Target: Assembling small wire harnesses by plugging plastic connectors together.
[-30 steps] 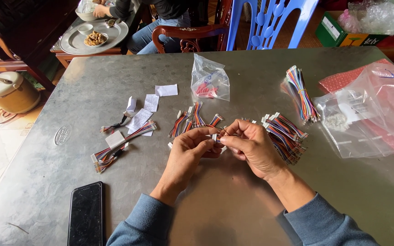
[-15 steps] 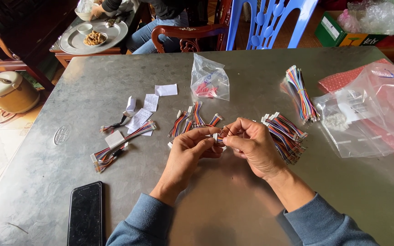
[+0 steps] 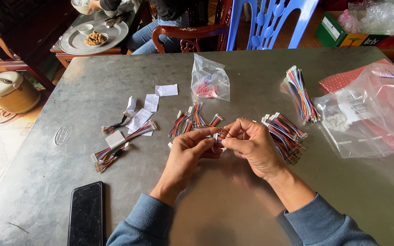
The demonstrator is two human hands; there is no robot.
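Observation:
My left hand and my right hand meet over the middle of the grey metal table. Both pinch one small multicoloured ribbon cable with a white connector, held between the fingertips. Behind the hands lie a few loose short cables. A heap of the same cables sits just right of my right hand. A longer tied cable bundle lies farther back right.
A black phone lies near the front left. Cables with paper slips sit at left, a small clear bag with red parts at the back, large plastic bags at right. Chairs, a tray table and another person are beyond the far edge.
Both hands stay in the same place on the small cable. Only the fingers shift slightly.

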